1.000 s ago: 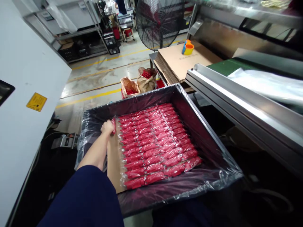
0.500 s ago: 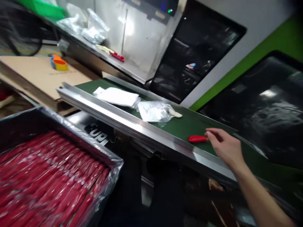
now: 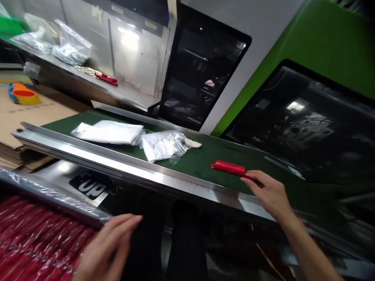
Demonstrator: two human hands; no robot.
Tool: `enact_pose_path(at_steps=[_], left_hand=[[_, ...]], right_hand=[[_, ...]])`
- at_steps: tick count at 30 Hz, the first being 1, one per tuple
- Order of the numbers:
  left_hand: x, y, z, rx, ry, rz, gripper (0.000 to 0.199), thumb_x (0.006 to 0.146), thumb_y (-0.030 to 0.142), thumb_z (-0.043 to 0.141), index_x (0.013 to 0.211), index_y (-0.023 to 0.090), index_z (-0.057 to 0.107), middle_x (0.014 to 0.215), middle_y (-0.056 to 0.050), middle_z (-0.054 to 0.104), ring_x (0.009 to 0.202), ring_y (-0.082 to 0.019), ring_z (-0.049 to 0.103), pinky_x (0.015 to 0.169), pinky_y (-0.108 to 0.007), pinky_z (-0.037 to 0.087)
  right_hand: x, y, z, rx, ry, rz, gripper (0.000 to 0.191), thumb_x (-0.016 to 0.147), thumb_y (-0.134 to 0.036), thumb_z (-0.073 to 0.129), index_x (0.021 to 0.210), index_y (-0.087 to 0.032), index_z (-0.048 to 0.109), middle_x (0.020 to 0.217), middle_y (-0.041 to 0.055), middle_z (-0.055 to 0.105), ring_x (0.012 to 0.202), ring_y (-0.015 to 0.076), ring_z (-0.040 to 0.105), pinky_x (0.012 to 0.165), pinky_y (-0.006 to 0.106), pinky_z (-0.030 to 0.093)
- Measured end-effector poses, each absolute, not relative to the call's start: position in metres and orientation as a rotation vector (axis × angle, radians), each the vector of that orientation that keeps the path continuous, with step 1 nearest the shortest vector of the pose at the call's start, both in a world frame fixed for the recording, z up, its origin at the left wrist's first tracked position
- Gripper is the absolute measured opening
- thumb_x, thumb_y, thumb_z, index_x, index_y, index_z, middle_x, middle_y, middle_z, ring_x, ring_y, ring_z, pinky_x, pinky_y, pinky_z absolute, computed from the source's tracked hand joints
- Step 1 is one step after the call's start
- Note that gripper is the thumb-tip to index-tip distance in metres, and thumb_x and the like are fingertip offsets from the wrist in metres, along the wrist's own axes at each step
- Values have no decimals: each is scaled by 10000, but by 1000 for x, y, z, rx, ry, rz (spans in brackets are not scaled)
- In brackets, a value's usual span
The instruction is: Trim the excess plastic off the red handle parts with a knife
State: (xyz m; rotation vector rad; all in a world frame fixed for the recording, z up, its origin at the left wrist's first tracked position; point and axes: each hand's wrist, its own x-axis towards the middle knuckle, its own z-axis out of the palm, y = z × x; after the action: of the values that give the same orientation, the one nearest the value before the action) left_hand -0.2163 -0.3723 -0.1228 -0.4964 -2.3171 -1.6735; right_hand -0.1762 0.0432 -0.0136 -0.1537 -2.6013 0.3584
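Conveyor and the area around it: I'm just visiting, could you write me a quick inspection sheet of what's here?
Surface: green conveyor belt with a steel rail along its near edge.
Job's things: red tube lying on the belt; red packs in plastic, in rows below the left hand.
Clutter: white bag, clear bag and beige piece on the belt.
Hands: right hand at the tube's end, grip unclear; left hand open above the packs.
Cables: nothing seen.
Surroundings: steel shelf with bags, stacked cardboard, orange-and-yellow cup, dark glass panel.
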Motion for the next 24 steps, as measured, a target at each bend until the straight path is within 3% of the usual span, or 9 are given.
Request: enact_pose_path(at_steps=[3, 5, 9, 11, 17, 24], left_hand=[[-200, -309, -98, -632, -2319, -1983, 351, 913, 291, 533, 1216, 458, 598, 1127, 13, 682, 968, -182, 681, 840, -276, 586], [-191, -280, -81, -566, -2258, -2236, 382, 930, 306, 539, 1293, 426, 542, 1140, 0, 682, 936, -164, 683, 786, -249, 593], [-173, -267, -57, -547, -2250, -2388, 261, 913, 302, 587, 1155, 353, 670, 1022, 5, 713, 725, -111, 662, 707, -197, 583], [-164, -272, -52, -472, -2264, -2400, 232, 891, 300, 620, 1106, 329, 700, 992, 2, 723, 715, -120, 665, 681, -197, 586], [-142, -283, -52, -300, -2352, -2376, 220, 883, 269, 647, 1099, 289, 681, 885, 11, 726, 721, -109, 678, 683, -175, 573], [-132, -284, -62, -646, -2382, -2306, 379, 932, 191, 566, 1252, 393, 566, 1083, 20, 641, 836, -94, 661, 747, -195, 528]], right_hand=[[-135, -2, -6, -21, -2483, 387, 59, 883, -269, 629, 909, -239, 672, 1021, 8, 694, 912, 145, 660, 840, 263, 513], [-112, -27, -4, 131, -2501, 448, 153, 873, -158, 617, 991, -245, 663, 1052, 3, 681, 936, 129, 658, 824, 232, 519], [-84, -50, -11, 332, -2503, 620, 313, 820, -4, 609, 1080, -176, 631, 1106, 69, 629, 992, 155, 630, 766, 251, 542], [-77, -51, -19, 331, -2492, 687, 348, 808, 22, 611, 1094, -175, 629, 1127, 72, 623, 994, 162, 626, 769, 271, 543], [-68, -50, -40, 259, -2473, 847, 328, 813, 0, 633, 1077, -193, 655, 1136, 62, 626, 985, 153, 631, 813, 259, 532], [-64, -49, -47, -32, -2506, 1075, 71, 872, -222, 641, 918, -261, 679, 1000, -1, 687, 902, 126, 685, 739, 155, 562]])
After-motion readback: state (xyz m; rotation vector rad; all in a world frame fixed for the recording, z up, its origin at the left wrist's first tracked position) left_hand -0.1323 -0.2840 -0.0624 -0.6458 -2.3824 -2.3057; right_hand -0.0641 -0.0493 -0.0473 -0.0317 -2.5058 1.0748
